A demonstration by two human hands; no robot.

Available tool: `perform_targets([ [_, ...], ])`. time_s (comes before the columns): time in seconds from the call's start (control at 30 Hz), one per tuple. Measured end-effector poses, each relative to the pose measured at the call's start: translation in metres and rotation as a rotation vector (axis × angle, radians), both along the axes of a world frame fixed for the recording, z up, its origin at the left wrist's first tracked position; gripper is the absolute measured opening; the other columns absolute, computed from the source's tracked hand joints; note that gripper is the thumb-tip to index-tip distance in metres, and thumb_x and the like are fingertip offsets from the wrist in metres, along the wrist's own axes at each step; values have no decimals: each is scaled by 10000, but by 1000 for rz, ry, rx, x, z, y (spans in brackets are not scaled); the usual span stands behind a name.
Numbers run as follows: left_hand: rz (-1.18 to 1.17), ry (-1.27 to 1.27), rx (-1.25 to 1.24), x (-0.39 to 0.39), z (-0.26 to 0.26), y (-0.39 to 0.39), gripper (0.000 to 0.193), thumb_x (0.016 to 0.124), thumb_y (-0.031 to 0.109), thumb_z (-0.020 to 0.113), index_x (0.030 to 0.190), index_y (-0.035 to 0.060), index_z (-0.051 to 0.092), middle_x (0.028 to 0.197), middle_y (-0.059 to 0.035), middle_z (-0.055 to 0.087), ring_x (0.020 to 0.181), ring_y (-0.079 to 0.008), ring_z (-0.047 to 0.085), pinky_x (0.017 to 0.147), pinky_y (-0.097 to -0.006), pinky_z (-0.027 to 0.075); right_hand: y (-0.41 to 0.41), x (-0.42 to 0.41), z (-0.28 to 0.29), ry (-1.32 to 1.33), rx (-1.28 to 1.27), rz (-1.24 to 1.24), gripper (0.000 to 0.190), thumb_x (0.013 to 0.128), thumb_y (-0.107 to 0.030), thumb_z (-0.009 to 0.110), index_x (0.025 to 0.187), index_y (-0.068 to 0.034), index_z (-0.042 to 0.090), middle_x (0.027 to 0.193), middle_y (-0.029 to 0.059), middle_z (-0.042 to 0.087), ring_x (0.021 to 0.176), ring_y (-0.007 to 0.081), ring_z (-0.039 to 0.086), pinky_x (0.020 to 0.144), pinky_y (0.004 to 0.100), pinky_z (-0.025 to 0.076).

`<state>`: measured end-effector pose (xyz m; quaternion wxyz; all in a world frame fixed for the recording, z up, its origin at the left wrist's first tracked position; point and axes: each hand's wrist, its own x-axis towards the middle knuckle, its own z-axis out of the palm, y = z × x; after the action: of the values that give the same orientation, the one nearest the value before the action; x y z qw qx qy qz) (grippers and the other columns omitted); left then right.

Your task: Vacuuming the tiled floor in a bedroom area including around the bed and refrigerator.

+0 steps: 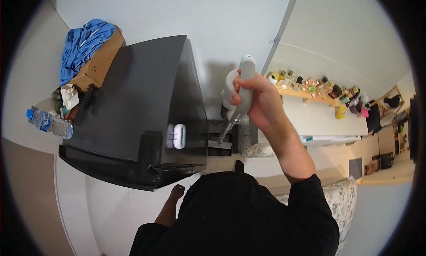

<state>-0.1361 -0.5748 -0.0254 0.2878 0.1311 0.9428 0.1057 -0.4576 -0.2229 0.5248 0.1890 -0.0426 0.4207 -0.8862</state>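
Observation:
My right hand (261, 98) is wrapped around the grey handle of what looks like a stick vacuum cleaner (247, 71). A white cylindrical body (230, 79) sits just behind the handle. From the grip a shiny metal tube (227, 127) runs down to a dark, flat part (219, 151) near the floor. My left hand (179, 190) hangs low beside my body, below the refrigerator's door edge; it is dim and small, so its fingers cannot be made out. The dark grey refrigerator (143, 79) stands to the left of the vacuum cleaner.
On the refrigerator lie a cardboard box (100, 63) with blue cloth (83, 44), a water bottle (50, 123) and a black hairbrush (87, 96). A white device (179, 136) is on its side. Right, a wooden shelf (299, 95) bears several small bottles. A floral cover (342, 199) lies lower right.

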Motion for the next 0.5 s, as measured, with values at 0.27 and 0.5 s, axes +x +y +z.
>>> perform_targets([
  [0.27,946,-296,427,-36,62,148,315,829,296,549,911,13,660,933,-185,662,954,-323,621,839,-386,483,6,-76,-55,-27,-51,165,249,771,-63,578,980,-52,442,770,79,500,630,211,516,636,339,413],
  [0.5,1224,-183,419,-21,78,213,404,820,361,558,994,6,641,992,-189,665,972,-311,630,840,-393,489,9,-110,-85,-24,-54,257,217,756,-44,534,952,-59,443,772,87,499,633,221,523,645,343,420],
])
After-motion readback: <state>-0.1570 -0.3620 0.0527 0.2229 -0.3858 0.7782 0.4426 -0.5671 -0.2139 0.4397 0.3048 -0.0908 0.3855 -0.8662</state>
